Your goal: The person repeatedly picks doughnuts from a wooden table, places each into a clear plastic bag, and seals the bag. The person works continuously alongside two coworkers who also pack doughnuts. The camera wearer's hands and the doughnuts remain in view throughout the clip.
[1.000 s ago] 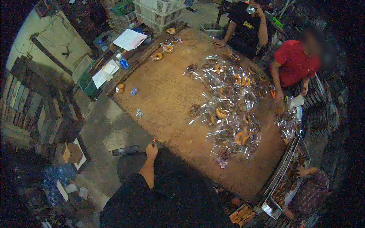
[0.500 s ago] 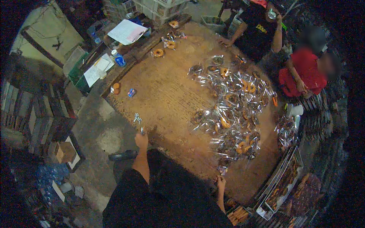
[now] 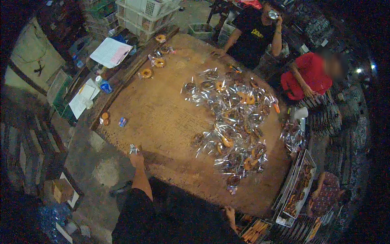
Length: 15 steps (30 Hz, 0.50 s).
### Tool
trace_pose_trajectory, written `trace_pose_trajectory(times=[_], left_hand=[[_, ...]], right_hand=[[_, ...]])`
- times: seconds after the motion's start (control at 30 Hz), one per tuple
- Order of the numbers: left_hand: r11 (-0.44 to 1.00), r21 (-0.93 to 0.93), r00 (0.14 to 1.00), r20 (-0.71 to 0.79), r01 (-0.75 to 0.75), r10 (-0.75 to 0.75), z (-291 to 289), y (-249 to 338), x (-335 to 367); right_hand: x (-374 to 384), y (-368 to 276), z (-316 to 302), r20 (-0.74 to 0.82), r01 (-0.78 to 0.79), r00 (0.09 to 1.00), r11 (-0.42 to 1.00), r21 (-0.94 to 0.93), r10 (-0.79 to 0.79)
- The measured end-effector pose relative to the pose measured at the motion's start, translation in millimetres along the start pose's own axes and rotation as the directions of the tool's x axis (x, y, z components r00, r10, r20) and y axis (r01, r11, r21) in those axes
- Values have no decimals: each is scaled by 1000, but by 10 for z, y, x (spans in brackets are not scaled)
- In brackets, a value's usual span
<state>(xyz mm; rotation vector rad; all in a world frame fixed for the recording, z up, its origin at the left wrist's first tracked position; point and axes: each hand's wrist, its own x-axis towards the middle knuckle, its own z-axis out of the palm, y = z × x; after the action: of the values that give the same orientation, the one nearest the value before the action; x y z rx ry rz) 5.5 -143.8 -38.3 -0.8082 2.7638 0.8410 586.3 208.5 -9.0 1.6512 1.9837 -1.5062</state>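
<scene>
My left hand (image 3: 137, 159) is at the near left edge of the wooden table (image 3: 162, 110). Its fingers look closed, and their tips meet a little heap of silvery strips (image 3: 133, 149); what they pinch is too small to tell. At the table's near right edge rests my right hand (image 3: 230, 214), fingers curled in, with anything inside them hidden. A clear-wrapped doughnut (image 3: 232, 182) lies just beyond it, apart from the fingers. Farther off spreads a pile of ring doughnuts in shiny clear bags (image 3: 233, 118), some dark, some orange-brown.
Several unbagged doughnuts (image 3: 146, 73) and a small blue packet (image 3: 122, 122) lie toward the left. Papers (image 3: 109, 53) and a blue-labelled bottle (image 3: 105, 86) line the left ledge. Trays (image 3: 298, 187) stand at right. Two people, one in black (image 3: 256, 36), one in red (image 3: 306, 77), are across the table.
My left hand has moved onto the silvery strips; before, it held a small pale piece just short of them. My right hand has drawn back from the wrapped doughnut. The whole view has shifted.
</scene>
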Motion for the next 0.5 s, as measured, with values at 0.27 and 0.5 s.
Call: trace_pose_trajectory(times=[0.27,0.5], left_hand=[[920,260,943,-81,-292,322,448,-250,-431],[772,-403,528,566,-493,633,324,378,-1688]], right_hand=[[567,206,397,-48,138,988,976,-169,-148],[825,-815,713,-11,412,910,906,-94,-415]])
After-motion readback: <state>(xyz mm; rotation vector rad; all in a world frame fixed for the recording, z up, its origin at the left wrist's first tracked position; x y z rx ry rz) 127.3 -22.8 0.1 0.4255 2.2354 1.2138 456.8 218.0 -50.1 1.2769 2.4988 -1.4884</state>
